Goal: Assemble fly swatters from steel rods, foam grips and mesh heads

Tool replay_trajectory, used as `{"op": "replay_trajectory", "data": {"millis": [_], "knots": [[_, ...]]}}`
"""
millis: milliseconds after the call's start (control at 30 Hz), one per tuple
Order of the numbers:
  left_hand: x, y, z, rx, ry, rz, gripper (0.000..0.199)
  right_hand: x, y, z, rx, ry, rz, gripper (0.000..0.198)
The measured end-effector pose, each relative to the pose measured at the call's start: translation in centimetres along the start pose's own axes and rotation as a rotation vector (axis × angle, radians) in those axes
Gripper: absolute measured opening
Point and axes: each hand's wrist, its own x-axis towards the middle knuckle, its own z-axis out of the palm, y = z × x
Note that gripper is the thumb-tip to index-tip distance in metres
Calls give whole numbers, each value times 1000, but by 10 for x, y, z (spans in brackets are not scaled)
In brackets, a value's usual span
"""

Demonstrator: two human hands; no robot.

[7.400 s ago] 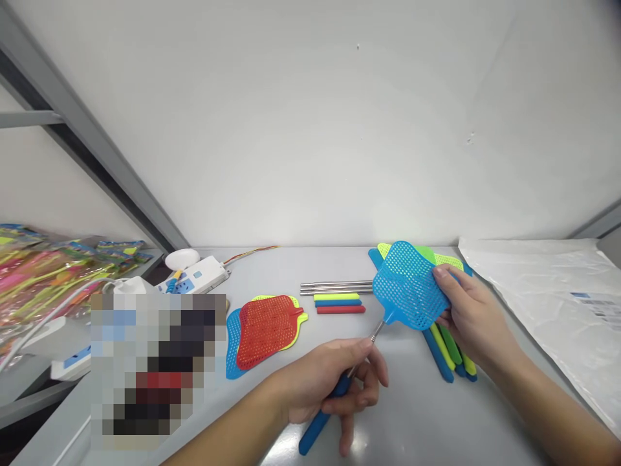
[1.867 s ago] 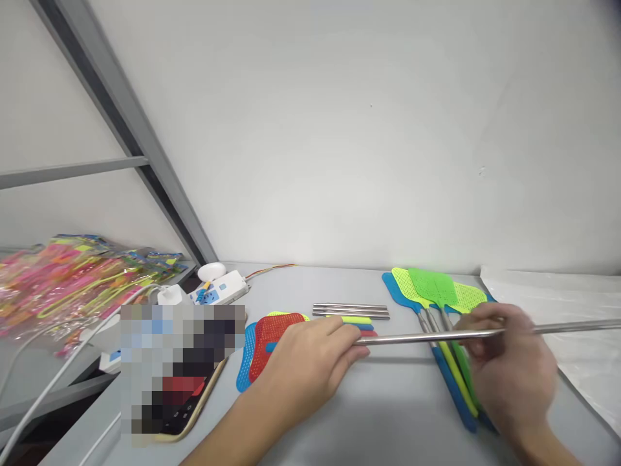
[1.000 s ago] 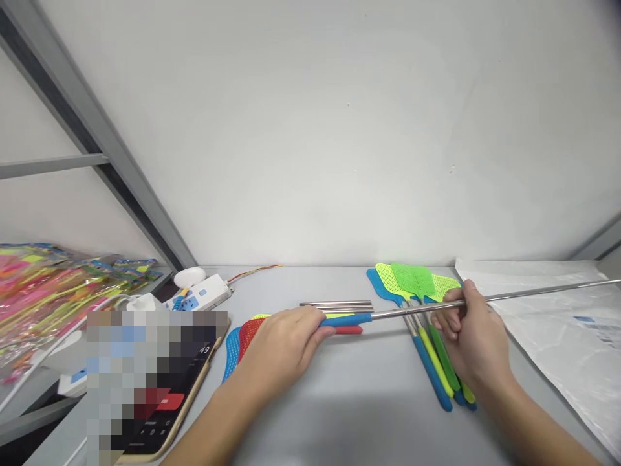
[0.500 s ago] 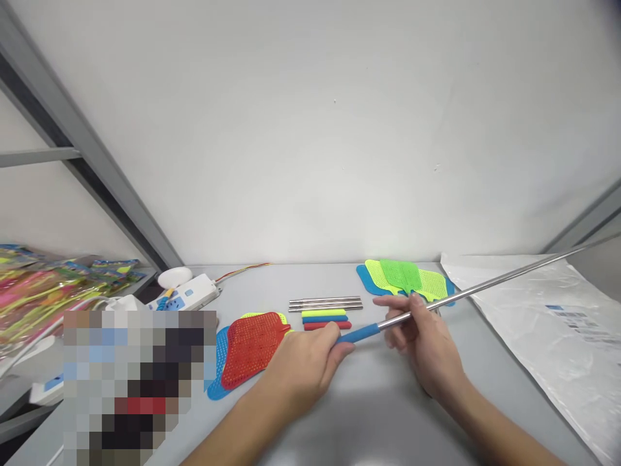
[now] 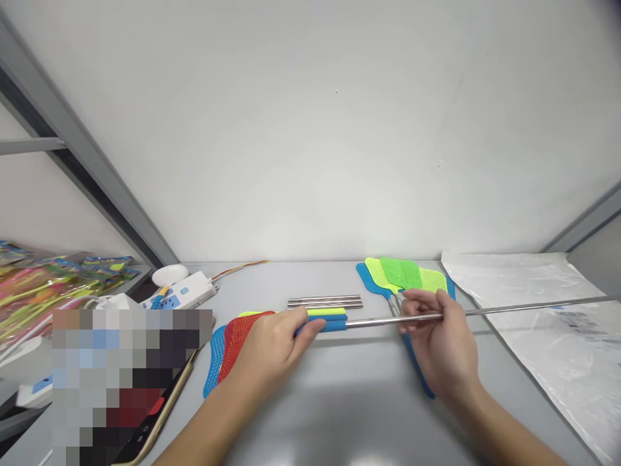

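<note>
My left hand (image 5: pixel 279 346) is closed round the blue grip (image 5: pixel 334 325) of a long metal telescopic rod (image 5: pixel 373 323). The rod lies nearly level, running out to the right. Curled about its middle are the fingers of my right hand (image 5: pixel 444 340). Behind my left hand lie a red fly swatter head (image 5: pixel 239 343) and a blue one (image 5: pixel 216 362), partly covered. Several short metal rods (image 5: pixel 325 302) and a yellow grip (image 5: pixel 332 312) lie beyond the blue grip. Swatters with a green head (image 5: pixel 400 273) overlap beyond my right hand; a blue handle (image 5: pixel 420 369) emerges below it.
A white plastic bag (image 5: pixel 514 275) covers the table's right side. At left are a power strip (image 5: pixel 191 289), a white oval object (image 5: pixel 169 275), a phone (image 5: pixel 167 395) partly pixelated, and colourful packaged goods (image 5: pixel 53 285). A white wall (image 5: pixel 310 162) stands behind the table.
The rod has swung from a slant up to the right to nearly level. My left hand has shifted left with the grip; my right hand has moved slightly right and its fingers have curled in.
</note>
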Motion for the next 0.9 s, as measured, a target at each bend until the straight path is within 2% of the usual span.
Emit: {"op": "replay_trajectory", "data": {"millis": [167,233,300,367,433,533,633,800,900], "knots": [[-2,14,19,-76,-57,89,45,-30,22,14,-86,-264,12,54],[-2,18,21,-89,-66,97,46,-34,25,15,-105,-360,39,53],[-1,17,18,-82,-44,83,46,-31,21,12,-119,-397,43,53],[1,9,8,-63,21,46,46,-20,10,6,-91,-340,19,57],[2,-4,-4,-41,142,-11,47,-4,-5,-2,-11,-182,-22,60],[5,-25,-22,-21,327,-84,44,22,-28,-18,117,84,-72,54],[6,-38,-33,20,444,-112,42,39,-40,-31,183,235,-94,52],[6,-43,-39,37,535,-198,45,43,-29,-33,177,222,-81,47],[5,-31,-28,17,567,-263,47,31,-13,-23,126,158,-54,46]]}}
